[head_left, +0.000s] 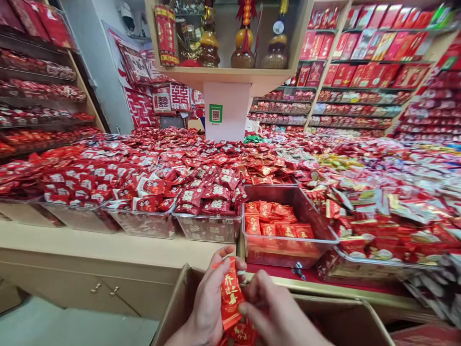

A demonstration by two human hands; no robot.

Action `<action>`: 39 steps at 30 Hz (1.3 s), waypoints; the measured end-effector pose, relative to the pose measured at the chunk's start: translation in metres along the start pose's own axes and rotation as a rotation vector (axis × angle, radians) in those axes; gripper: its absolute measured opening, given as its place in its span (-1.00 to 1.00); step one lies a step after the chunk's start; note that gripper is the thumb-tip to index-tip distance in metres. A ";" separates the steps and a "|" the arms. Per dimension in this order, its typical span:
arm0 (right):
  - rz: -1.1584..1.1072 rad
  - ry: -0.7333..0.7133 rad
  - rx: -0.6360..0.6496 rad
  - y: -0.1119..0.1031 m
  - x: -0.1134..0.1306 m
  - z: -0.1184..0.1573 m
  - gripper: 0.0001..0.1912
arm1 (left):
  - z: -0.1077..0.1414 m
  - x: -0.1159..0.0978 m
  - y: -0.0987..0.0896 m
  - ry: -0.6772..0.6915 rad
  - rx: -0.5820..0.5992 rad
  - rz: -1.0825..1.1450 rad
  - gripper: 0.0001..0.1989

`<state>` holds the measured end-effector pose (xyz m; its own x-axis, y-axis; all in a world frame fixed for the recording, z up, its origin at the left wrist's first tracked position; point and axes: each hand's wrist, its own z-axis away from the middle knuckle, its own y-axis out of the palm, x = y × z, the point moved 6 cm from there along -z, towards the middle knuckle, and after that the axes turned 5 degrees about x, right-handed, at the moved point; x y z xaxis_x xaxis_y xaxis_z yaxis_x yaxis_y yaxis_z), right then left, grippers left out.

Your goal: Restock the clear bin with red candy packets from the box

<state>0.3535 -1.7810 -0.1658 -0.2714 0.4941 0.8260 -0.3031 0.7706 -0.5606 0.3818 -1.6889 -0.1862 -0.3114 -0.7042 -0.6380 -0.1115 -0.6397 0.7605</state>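
Observation:
My left hand [211,300] is closed around a red candy packet [229,293] with gold characters, held upright over a cardboard box. Beside it, my right hand [268,302] has its fingers curled in, the thumb touching the packet's lower right edge; whether it grips anything else is hidden. More red packets [242,332] show just below the held one. In front of my hands stands a clear plastic bin [284,252], partly filled with matching red packets [268,228] laid in rows.
The open cardboard box [345,312] sits against the counter [144,252]. Clear bins [144,223] heaped with wrapped candies line the counter's front. A display cabinet [230,74] on a white post rises behind. Shelves [374,62] of red boxes stand at the back right.

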 end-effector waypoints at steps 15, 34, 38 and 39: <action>1.010 -0.584 -0.210 -0.050 0.061 0.001 -0.70 | -0.001 -0.009 0.009 -0.053 0.124 0.018 -0.72; 1.516 0.159 0.131 -0.144 -0.051 -0.103 -0.74 | -0.003 0.022 0.004 -0.193 0.355 -0.740 -0.66; 1.444 0.266 0.101 -0.148 -0.045 -0.109 -0.72 | -0.005 0.021 0.002 -0.195 0.332 -0.761 -0.67; 1.424 0.252 0.087 -0.146 -0.043 -0.113 -0.73 | -0.005 0.021 0.001 -0.194 0.332 -0.766 -0.68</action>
<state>0.5121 -1.8689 -0.1127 -0.2215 0.8694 -0.4417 0.0259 -0.4476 -0.8939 0.3796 -1.7061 -0.1991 -0.1903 -0.0302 -0.9813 -0.6181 -0.7729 0.1437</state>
